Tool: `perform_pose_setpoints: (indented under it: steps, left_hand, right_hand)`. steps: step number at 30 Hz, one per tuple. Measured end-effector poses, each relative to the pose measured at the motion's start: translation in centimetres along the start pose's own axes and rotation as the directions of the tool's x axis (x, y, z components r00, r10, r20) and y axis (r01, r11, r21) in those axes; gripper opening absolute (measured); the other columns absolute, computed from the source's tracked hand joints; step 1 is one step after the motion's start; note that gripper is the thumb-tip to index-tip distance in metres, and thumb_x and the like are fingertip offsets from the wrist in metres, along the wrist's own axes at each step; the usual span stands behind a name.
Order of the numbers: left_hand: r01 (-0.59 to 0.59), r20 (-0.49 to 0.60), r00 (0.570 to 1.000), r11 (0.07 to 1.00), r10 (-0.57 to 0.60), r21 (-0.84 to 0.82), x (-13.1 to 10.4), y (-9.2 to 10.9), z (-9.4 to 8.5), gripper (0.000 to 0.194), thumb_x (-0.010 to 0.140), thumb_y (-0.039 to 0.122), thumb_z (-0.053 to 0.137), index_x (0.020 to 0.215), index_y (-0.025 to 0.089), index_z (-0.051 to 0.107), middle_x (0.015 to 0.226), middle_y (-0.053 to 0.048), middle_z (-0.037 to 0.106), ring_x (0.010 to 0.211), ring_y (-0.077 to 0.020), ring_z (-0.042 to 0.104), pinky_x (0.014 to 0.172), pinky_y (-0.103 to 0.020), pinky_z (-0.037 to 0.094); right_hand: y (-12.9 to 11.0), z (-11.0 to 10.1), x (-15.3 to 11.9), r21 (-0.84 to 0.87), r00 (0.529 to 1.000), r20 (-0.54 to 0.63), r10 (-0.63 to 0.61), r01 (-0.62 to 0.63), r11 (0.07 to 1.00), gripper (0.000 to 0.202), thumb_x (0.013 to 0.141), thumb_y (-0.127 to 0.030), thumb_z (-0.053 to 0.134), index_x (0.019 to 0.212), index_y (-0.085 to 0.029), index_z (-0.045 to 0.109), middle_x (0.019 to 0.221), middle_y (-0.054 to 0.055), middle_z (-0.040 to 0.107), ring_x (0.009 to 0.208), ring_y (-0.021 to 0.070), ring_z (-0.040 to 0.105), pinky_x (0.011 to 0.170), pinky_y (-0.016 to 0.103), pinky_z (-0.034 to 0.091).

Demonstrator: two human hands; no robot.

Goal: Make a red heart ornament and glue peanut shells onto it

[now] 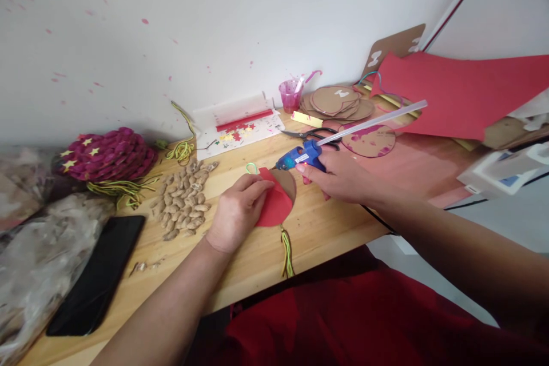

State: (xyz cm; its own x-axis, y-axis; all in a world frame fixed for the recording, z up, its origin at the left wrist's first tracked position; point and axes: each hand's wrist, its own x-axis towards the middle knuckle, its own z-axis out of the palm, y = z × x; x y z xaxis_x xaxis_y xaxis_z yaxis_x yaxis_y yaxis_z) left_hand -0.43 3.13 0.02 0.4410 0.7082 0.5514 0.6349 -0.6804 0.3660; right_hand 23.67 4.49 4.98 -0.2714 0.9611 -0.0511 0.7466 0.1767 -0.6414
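From the head camera, a person's left hand [234,214] pinches the red paper [274,210] at its far edge, fingertips closed on a folded-over part, while the right hand [343,177] wraps its fingers firmly around a blue glue gun [302,157]. The paper lies over a cardboard disc [289,183] near the middle of the wooden table [334,234], leaving brown surface bare on its far right side. The grip appears meant to hold the paper back and steady the disc, giving the nozzle room at the rim. A clear glue stick [373,123] juts from the gun toward the far right, likely kept high to pass over the scissors [300,134] just beyond. A green loop [251,167] shows at the far side; a yarn tassel [286,251] hangs toward the near edge, out of the nozzle's way.

Peanuts [182,200] crowd the left, close to the left hand, with a black phone [98,274] nearer. Farther off sit star cutouts [234,134] on a white sheet [210,148], a pink cup [290,97] and stacked cardboard pieces [364,108]. A black cord [375,217] runs over the near right edge and could snag; the scissors could limit movement toward the far side.
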Motion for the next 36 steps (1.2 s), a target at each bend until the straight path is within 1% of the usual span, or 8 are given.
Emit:
perform_pose_setpoints:
  steps: [6,9,13,21,25,28,32,36]
  left_hand:
    - [-0.003,0.006,1.000,1.000,0.003,-0.009,0.06,-0.01,0.02,0.019,0.098,0.017,0.056,0.103,0.020,0.074,0.102,-0.006,0.073,0.088,-0.0141,0.070,0.080,-0.025,0.058]
    - [-0.005,0.004,1.000,1.000,0.005,-0.011,0.04,-0.02,0.02,0.019,0.098,0.016,0.056,0.103,0.020,0.074,0.101,-0.006,0.073,0.087,-0.0139,0.070,0.079,-0.025,0.058]
    - [0.000,0.011,1.000,1.000,0.000,-0.013,0.01,-0.01,0.02,0.019,0.098,0.015,0.056,0.103,0.020,0.073,0.101,-0.005,0.072,0.088,-0.0133,0.069,0.080,-0.024,0.058]
    - [0.003,0.012,1.000,1.000,-0.002,-0.028,-0.04,-0.10,0.03,0.019,0.098,0.014,0.056,0.105,0.020,0.073,0.102,-0.006,0.072,0.089,-0.0141,0.070,0.081,-0.026,0.058]
    - [0.006,0.019,1.000,0.999,-0.005,-0.037,-0.07,-0.10,0.04,0.020,0.098,0.014,0.055,0.106,0.020,0.072,0.103,-0.007,0.072,0.089,-0.0140,0.070,0.079,-0.025,0.058]
    - [0.001,0.009,1.000,1.000,-0.001,-0.029,-0.05,-0.08,0.05,0.019,0.099,0.015,0.056,0.105,0.020,0.073,0.102,-0.006,0.073,0.089,-0.0139,0.070,0.079,-0.025,0.058]
    - [0.007,0.014,1.000,1.000,-0.007,-0.006,-0.01,-0.09,0.08,0.019,0.100,0.018,0.055,0.105,0.021,0.073,0.101,-0.006,0.072,0.089,-0.0137,0.070,0.080,-0.025,0.058]
    - [0.004,0.009,1.000,1.000,-0.004,-0.012,-0.01,-0.10,0.08,0.018,0.099,0.017,0.056,0.104,0.020,0.073,0.102,-0.006,0.072,0.089,-0.0138,0.070,0.080,-0.025,0.058]
  right_hand:
    - [0.00,-0.08,0.22,-0.057,0.999,-0.009,-0.038,0.038,0.998,0.034,0.098,-0.041,0.048,0.076,-0.018,0.058,0.070,0.003,0.061,0.057,0.0136,0.053,0.056,0.027,0.035]
    - [-0.10,-0.13,0.34,-0.086,0.998,-0.012,-0.061,0.060,0.994,0.034,0.098,-0.040,0.047,0.072,-0.020,0.053,0.066,0.003,0.060,0.060,0.0150,0.053,0.058,0.028,0.034]
    - [-0.24,-0.20,0.42,-0.111,0.999,0.007,-0.046,0.046,0.993,0.034,0.098,-0.041,0.046,0.070,-0.021,0.047,0.061,0.001,0.056,0.060,0.0161,0.053,0.060,0.029,0.033]
    - [-0.36,-0.27,0.49,-0.140,0.998,-0.001,-0.061,0.060,0.988,0.031,0.097,-0.041,0.046,0.074,-0.020,0.049,0.063,0.002,0.057,0.062,0.0163,0.053,0.060,0.029,0.033]
    - [-0.57,-0.46,0.47,-0.148,1.000,0.013,-0.027,0.029,0.989,0.036,0.097,-0.043,0.046,0.071,-0.020,0.052,0.066,0.004,0.059,0.060,0.0158,0.053,0.058,0.029,0.033]
    - [-0.71,-0.58,0.40,-0.139,0.999,0.009,-0.035,0.036,0.990,0.035,0.097,-0.042,0.046,0.071,-0.019,0.055,0.067,0.004,0.060,0.059,0.0160,0.053,0.058,0.030,0.033]
    - [-0.82,-0.69,0.24,-0.124,0.998,-0.016,-0.062,0.060,0.990,0.032,0.095,-0.040,0.048,0.071,-0.020,0.055,0.065,0.003,0.058,0.063,0.0176,0.056,0.061,0.030,0.035]
    - [-0.80,-0.78,0.06,-0.128,0.999,-0.016,-0.049,0.047,0.991,0.033,0.095,-0.040,0.048,0.070,-0.020,0.055,0.067,0.004,0.059,0.065,0.0186,0.057,0.063,0.031,0.037]
